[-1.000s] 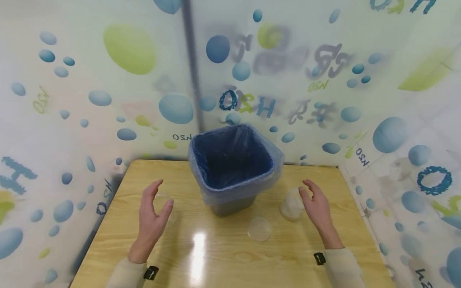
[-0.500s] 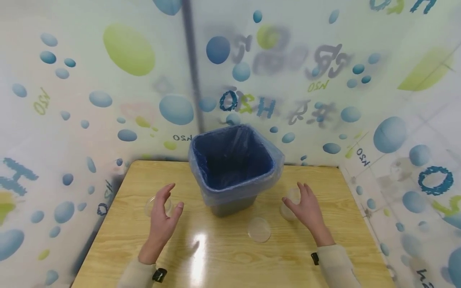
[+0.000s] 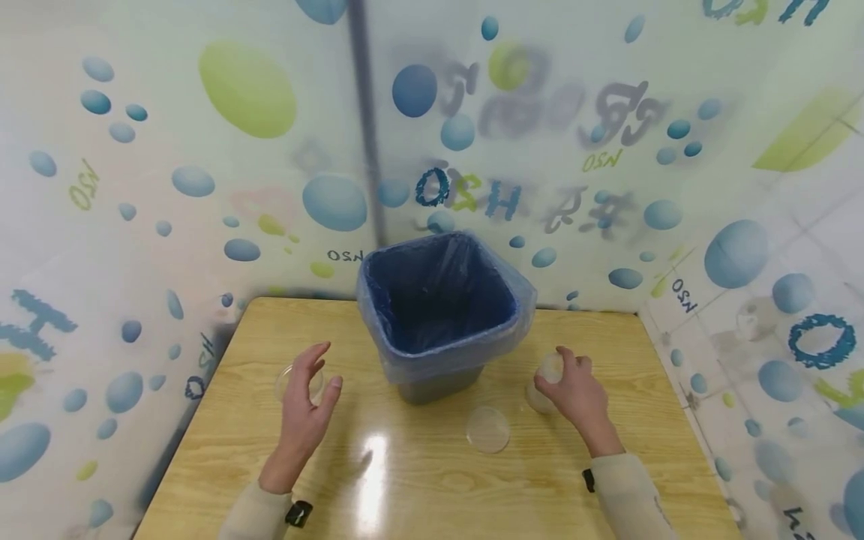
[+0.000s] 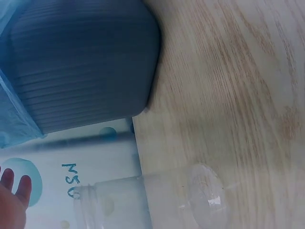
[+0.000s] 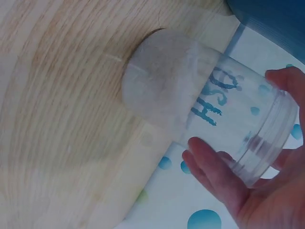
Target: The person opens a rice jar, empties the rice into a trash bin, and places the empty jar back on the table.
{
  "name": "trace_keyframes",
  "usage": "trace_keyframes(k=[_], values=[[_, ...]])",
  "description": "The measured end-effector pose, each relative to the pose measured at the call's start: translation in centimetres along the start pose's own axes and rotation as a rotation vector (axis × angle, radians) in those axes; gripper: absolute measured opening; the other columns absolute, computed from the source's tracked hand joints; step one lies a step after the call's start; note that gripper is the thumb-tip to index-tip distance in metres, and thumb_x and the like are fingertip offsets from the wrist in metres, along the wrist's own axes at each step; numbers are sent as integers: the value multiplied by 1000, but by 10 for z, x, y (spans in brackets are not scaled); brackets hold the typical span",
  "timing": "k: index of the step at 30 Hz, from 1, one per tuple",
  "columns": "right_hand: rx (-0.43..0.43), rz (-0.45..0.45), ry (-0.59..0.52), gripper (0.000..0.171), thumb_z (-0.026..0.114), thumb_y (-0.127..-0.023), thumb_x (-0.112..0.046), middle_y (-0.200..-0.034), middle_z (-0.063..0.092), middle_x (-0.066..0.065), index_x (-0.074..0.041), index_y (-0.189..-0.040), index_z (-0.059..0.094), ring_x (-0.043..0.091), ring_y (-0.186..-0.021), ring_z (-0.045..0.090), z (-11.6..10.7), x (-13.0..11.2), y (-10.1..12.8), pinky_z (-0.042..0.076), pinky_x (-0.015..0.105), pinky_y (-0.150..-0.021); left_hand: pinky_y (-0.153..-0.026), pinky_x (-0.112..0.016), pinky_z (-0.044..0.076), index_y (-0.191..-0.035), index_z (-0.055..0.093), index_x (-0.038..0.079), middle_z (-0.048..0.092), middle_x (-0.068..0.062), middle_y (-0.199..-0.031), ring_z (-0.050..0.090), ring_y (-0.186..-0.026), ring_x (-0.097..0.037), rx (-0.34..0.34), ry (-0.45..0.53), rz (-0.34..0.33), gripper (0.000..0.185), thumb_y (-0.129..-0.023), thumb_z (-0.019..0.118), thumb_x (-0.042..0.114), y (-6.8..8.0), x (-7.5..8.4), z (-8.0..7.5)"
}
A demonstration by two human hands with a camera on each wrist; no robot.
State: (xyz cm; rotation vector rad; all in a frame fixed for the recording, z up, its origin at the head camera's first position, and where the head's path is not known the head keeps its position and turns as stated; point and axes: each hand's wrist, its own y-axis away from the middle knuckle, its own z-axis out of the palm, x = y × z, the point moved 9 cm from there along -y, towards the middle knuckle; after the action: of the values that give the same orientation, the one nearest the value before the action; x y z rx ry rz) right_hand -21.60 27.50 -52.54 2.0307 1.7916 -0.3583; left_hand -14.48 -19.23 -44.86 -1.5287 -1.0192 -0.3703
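A: Clear plastic is what we hold on the right: our right hand (image 3: 572,391) wraps its fingers (image 5: 212,164) around the rim of a see-through jar (image 5: 200,102) with white material packed in its bottom. The jar stands on the wooden table (image 3: 432,487), just right of a blue bin (image 3: 442,304).

B: And our left hand?

A: Our left hand (image 3: 304,412) hovers over the table with fingers straight and relaxed, gripping nothing. Just beyond its fingertips stands a second clear jar (image 3: 297,382), uncapped; the left wrist view shows it close up (image 4: 147,200) with the bin's ribbed grey wall behind it.

B: What about the bin?

A: It sits at the back middle of the table, between our hands, lined with a blue plastic bag folded over its rim. A round clear lid (image 3: 487,429) lies flat on the table in front of it, near our right hand but apart from it.

B: The surroundings?

A: Walls printed with blue and green bubbles.
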Motion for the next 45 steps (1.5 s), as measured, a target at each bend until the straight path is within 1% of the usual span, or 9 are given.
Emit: trace_keyframes(k=[7,15,21,29,31,34,38,41,45], values=[[56,-33,-94,85,68,-93,-53,-141,41,38,-5,-156,37,52,-101,61,-12,2,6,52,62,-77,-109,-24,42,-136,50,-18,52,-37,-137,49,-133,-23,26,16,57,55,-82,61,-17,-4,10,5],[70,-54,-293,89,67,-95,-57,-146,43,29,-10,-161,31,47,-122,56,-39,-3,23,51,61,-89,-110,-25,41,-139,52,-12,54,-30,-138,49,-134,-21,-11,12,102,57,-83,64,-10,-11,19,5],[90,-62,-462,88,71,-95,-50,-151,42,24,-15,-163,29,49,-127,55,-66,-14,40,57,54,-86,-113,-26,39,-141,52,-10,52,-30,-142,49,-136,-21,-46,45,171,56,-88,66,-1,-20,31,-1],[260,-79,-508,76,72,-96,-38,-146,50,16,-17,-160,38,40,-122,60,-116,-24,64,50,16,-74,-114,-27,38,-142,50,-11,50,-30,-146,46,-141,-20,-74,53,210,56,-91,65,8,-29,52,1],[300,-69,-503,73,72,-96,-36,-146,50,16,-18,-159,40,35,-118,59,-128,-27,70,46,14,-74,-116,-27,36,-142,49,-11,50,-30,-147,45,-142,-21,-82,46,218,58,-92,65,11,-31,56,3],[363,-48,-503,69,71,-96,-32,-145,48,16,-20,-158,43,27,-92,61,-146,-29,80,45,19,-66,-117,-28,34,-144,49,-10,50,-28,-148,43,-144,-22,-91,36,231,60,-92,66,15,-37,63,6],[421,-43,-586,64,68,-97,-24,-134,45,2,-25,-157,44,14,-70,54,-158,-34,90,47,21,-57,-118,-30,32,-145,48,-10,50,-28,-149,43,-144,-23,-94,25,255,65,-95,68,25,-48,73,11],[445,-102,-697,60,65,-99,-15,-123,45,-4,-24,-155,46,9,-69,57,-162,-45,95,49,17,-60,-119,-33,32,-144,48,-11,50,-30,-147,44,-143,-27,-94,16,292,70,-99,66,39,-56,86,16],[408,-241,-837,57,62,-99,-4,-119,48,3,-19,-152,47,8,-66,64,-163,-69,100,56,17,-63,-120,-36,32,-141,48,-14,50,-31,-146,45,-141,-35,-106,22,354,76,-99,66,46,-64,105,26]])
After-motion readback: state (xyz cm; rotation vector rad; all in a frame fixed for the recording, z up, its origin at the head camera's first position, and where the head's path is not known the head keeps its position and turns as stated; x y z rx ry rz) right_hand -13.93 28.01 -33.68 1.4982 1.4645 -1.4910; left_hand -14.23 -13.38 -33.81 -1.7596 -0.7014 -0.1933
